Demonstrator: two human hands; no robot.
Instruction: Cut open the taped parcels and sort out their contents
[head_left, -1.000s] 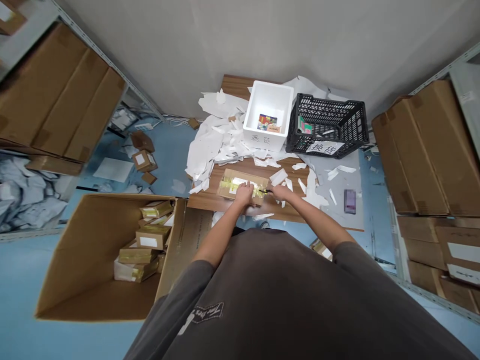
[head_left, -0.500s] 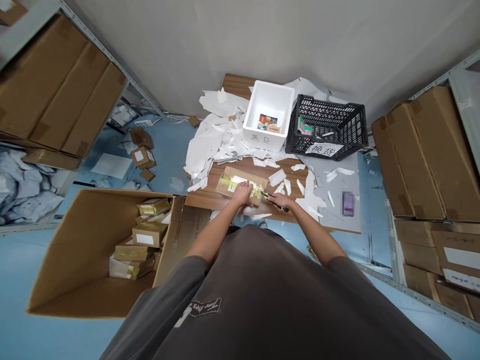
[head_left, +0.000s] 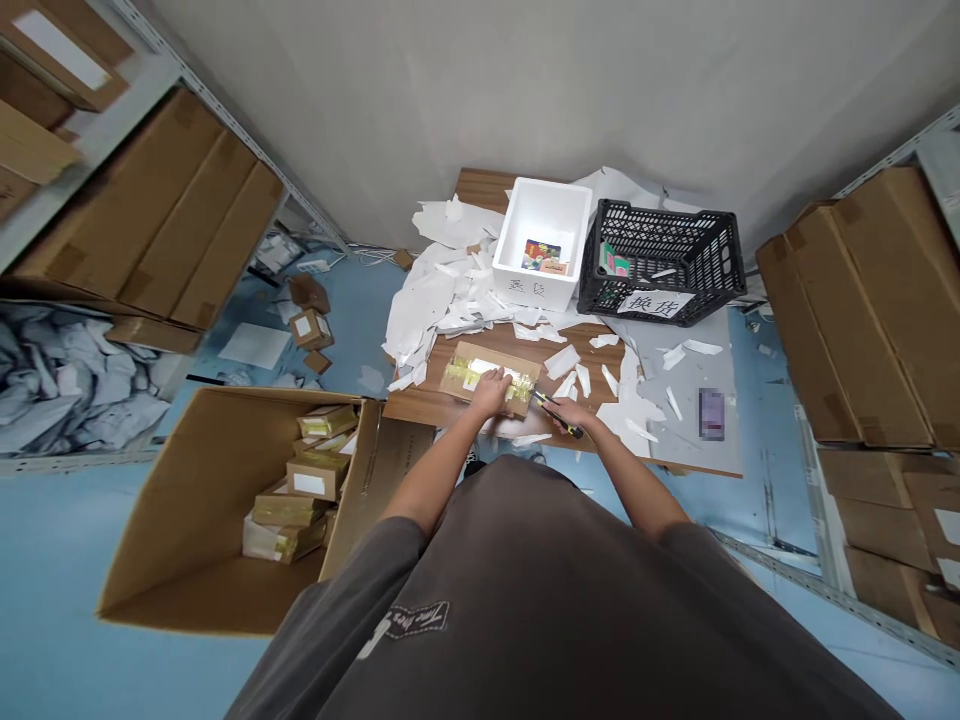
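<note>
A small cardboard box with yellow tape and a white label lies flat on the wooden table. My left hand presses on its top, fingers bent against the label and tape, holding it in place. In my right hand, fingers wrapped round the handle, is a black and yellow utility knife. Its tip points left and meets the taped right end of the box; how deep the blade sits is too small to tell.
Torn white paper covers much of the table. Behind stand a white foam box and a black plastic crate, each with small items inside. A large carton of taped boxes is at left; a purple phone-like object lies right.
The whole view has shifted a little, so things appear slightly further right and lower. Both hands keep nearly the same place on the box, with the knife still at its right end.
</note>
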